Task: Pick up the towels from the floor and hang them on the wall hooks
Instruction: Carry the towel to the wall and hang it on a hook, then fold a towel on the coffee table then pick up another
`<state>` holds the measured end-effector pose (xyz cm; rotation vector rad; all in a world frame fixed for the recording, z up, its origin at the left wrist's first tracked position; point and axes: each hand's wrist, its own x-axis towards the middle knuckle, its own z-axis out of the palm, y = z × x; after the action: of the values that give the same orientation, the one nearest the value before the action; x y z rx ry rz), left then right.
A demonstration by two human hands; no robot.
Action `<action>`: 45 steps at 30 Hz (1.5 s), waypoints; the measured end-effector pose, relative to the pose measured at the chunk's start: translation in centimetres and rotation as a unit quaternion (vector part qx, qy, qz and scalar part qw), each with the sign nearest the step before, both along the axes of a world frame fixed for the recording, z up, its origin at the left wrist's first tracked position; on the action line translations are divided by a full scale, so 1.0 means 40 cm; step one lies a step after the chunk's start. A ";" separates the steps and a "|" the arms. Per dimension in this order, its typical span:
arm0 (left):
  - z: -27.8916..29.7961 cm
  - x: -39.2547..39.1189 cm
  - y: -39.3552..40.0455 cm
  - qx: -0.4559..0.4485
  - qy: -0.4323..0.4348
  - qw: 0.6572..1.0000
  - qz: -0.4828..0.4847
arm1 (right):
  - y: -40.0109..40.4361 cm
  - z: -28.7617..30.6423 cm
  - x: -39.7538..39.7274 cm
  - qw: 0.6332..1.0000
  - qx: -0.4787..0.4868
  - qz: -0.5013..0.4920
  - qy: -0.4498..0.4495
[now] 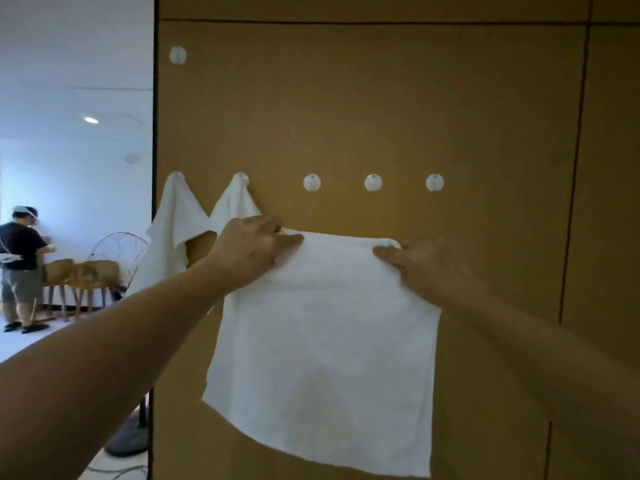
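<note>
Both hands are up at the wall, stretching a white towel (322,348) between them near the middle of the frame. The left hand (254,251) pinches the towel's top left corner, fingers curled over the edge; the right hand (426,268) grips the top right corner the same way. The cloth hangs flat and square below them, against the brown wall panel (381,98), its top edge below the row of hooks.

Just above the hands sit three bare round white hooks: one (311,182) above the left hand, a middle one (373,182), and a third (434,182) above the right hand. To the left, two more white towels are already hung by a corner, the first (173,233) at the panel's edge, the second (233,206) beside it, partly behind the left hand. Another bare hook (177,55) sits in the upper left of the panel.

At far left, a person (20,265) stands by wooden chairs (74,275) and a floor fan (121,258).
</note>
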<state>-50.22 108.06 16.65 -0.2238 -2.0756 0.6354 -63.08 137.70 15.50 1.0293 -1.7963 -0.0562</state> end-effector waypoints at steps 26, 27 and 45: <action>0.275 -0.809 -0.456 0.015 0.151 0.988 -0.015 | -0.535 0.297 -0.762 0.986 -0.152 -0.065 0.032; 0.256 -0.822 -0.452 0.046 0.157 0.985 -0.050 | -0.544 0.271 -0.761 0.985 -0.165 -0.052 0.020; 0.143 -0.825 -0.266 0.343 0.119 0.932 0.014 | -0.693 0.155 -0.661 0.918 -0.252 0.113 -0.283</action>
<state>-83.22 97.41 22.38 0.2748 -1.9373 -0.0741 -89.54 109.98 21.69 0.9130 -2.0221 0.8866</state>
